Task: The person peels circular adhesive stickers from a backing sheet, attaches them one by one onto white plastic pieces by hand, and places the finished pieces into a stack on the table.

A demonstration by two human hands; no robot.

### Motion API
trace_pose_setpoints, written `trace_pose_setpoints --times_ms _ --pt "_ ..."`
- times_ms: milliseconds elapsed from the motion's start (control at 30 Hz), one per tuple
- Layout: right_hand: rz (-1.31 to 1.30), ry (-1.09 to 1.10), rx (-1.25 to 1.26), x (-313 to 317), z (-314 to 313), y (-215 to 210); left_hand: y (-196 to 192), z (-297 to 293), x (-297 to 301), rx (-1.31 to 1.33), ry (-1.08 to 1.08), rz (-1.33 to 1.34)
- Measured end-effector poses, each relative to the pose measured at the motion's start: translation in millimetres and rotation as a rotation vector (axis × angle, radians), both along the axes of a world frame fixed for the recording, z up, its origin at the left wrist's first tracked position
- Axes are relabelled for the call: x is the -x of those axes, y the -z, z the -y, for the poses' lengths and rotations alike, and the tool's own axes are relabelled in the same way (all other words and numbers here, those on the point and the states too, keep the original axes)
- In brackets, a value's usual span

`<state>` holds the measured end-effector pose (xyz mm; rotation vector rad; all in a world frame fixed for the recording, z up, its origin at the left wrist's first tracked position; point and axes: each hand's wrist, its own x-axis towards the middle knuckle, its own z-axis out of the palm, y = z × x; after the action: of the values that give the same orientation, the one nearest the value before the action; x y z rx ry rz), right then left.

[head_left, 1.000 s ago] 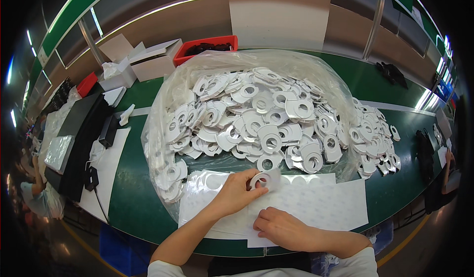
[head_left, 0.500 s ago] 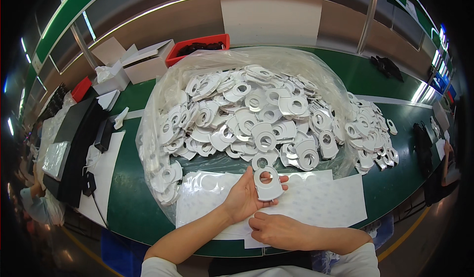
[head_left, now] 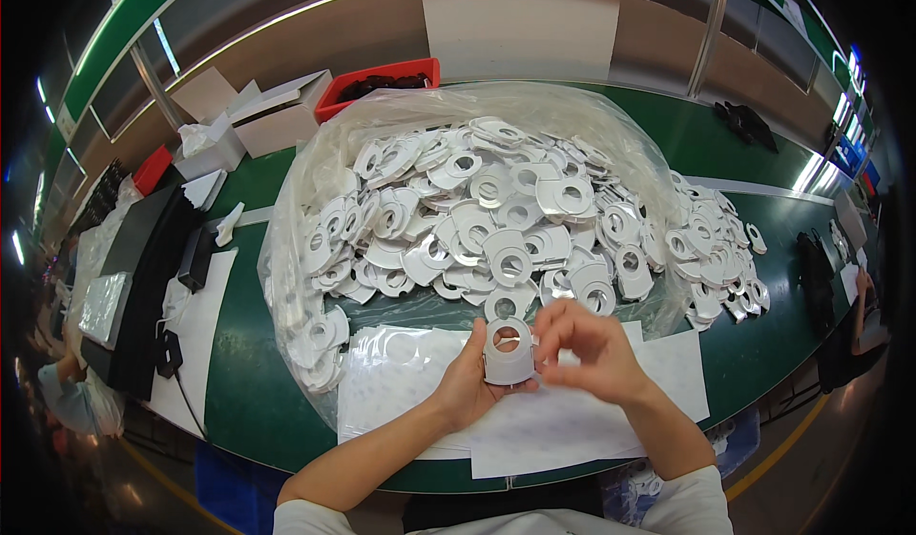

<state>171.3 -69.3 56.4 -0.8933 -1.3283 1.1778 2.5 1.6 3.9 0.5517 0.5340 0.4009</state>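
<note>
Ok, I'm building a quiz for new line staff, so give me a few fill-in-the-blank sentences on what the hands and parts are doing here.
1. The left hand holds a white part with a round ____ in it.
2. The heap of white parts lies on a clear plastic ____.
3. The right hand is at the held part's ____ side.
4. The bench top is ____ in colour.

Missing words: hole; bag; right; green

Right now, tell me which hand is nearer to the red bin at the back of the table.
Left. The left hand lies almost straight below the red bin; the right hand sits further off to the right. Both are far from it.
</note>
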Motion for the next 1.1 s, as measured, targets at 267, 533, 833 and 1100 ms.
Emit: trace_pose_setpoints --times_ms 267,533,833,1100 --pt "0.015 0.214 0.291 7.7 -13.2 31.0 8.9 -3.8 1.8 -0.042 0.052 0.174" --pt "-0.015 0.229 0.359 11.9 -12.9 30.0 9.3 -3.1 0.8 -0.064 0.031 0.117" --pt "-0.048 0.242 0.372 12.8 -13.7 34.4 7.3 -2.8 0.7 -0.041 0.022 0.129" --pt "-0.012 0.256 0.360 13.6 -13.9 35.0 6.3 -2.3 1.1 -0.037 0.019 0.148"
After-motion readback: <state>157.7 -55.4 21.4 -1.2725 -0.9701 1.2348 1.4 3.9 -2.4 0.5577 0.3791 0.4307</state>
